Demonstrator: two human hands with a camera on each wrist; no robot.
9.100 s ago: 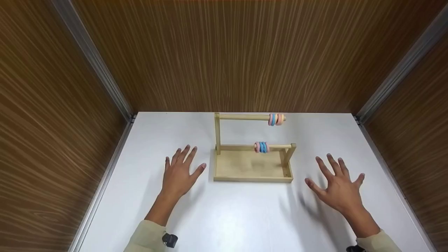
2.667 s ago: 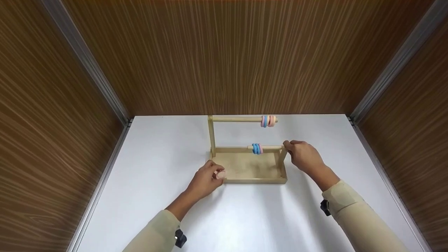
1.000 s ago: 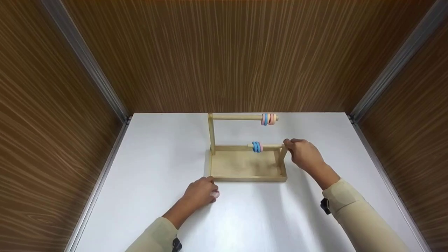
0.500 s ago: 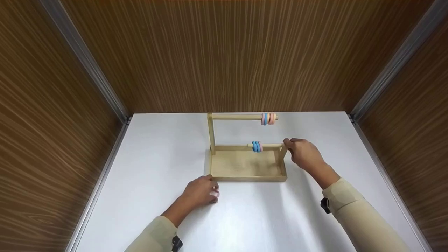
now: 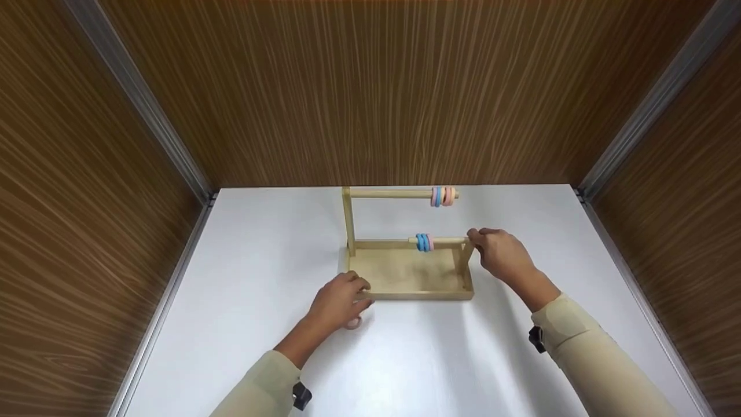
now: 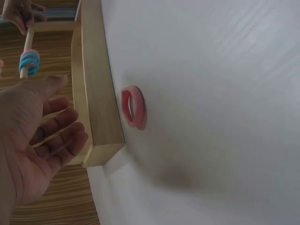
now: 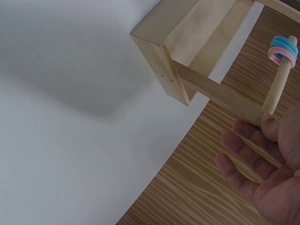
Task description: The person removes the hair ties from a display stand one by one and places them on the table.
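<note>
A wooden rack with a tray base (image 5: 405, 295) stands mid-table. Its upper rod (image 5: 388, 194) carries pink and blue rings (image 5: 443, 196). The lower rod (image 5: 446, 240) bears blue and pink rings (image 5: 424, 242). My right hand (image 5: 473, 236) pinches the right end of the lower rod (image 7: 277, 89) at the short post. My left hand (image 5: 356, 286) hovers over the tray's front left corner, fingers relaxed (image 6: 63, 133), holding nothing. A pink ring (image 5: 353, 322) lies on the table just under that hand, and the left wrist view shows the ring (image 6: 132, 107) beside the tray's wall (image 6: 96, 84).
The white table (image 5: 260, 260) is boxed in by wood-grain walls at the back and both sides, with metal strips (image 5: 173, 150) in the corners. The rack's tall post (image 5: 348, 220) rises at the tray's back left.
My left hand has let go of the pink ring, which now lies on the table, and has lifted away towards the tray's corner. My right hand stays on the lower rod.
</note>
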